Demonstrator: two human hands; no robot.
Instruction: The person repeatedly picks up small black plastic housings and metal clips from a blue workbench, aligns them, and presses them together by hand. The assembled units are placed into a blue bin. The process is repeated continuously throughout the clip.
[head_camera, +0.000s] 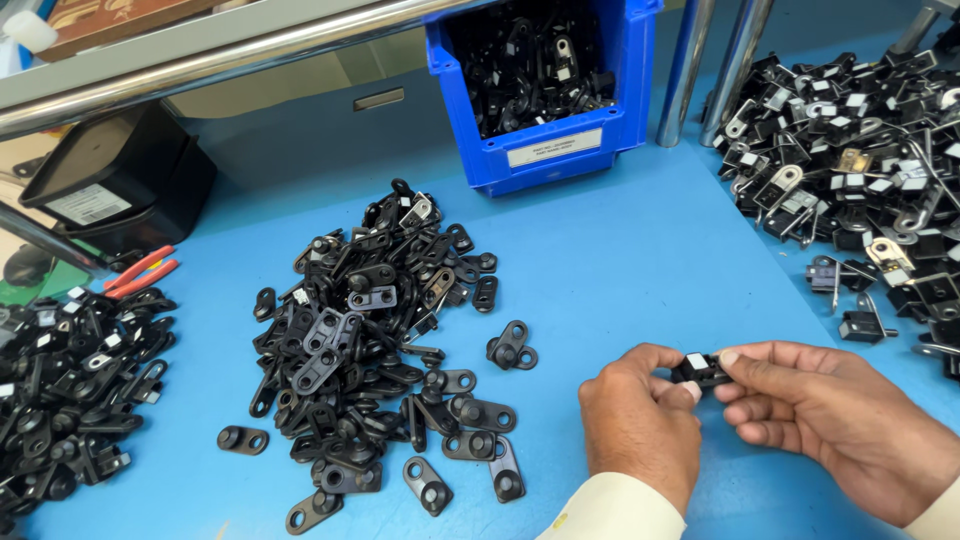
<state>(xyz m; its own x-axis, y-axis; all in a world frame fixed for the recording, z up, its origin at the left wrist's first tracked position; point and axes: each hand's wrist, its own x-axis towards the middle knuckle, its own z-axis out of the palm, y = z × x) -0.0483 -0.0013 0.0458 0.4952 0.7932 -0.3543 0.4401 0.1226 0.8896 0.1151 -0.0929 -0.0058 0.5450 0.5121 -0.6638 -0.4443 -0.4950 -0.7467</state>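
Observation:
Both hands meet low in the middle-right of the blue table. My left hand and my right hand pinch one small black plastic part with a white square on top, held between their fingertips just above the table. To the left lies a large pile of flat black plastic brackets with round holes. One loose pair of brackets sits between that pile and my left hand.
A blue bin of black parts stands at the back centre. A heap of black parts with metal clips fills the right side, another heap of black parts the left edge. Red-handled pliers, a black box and metal poles stand behind.

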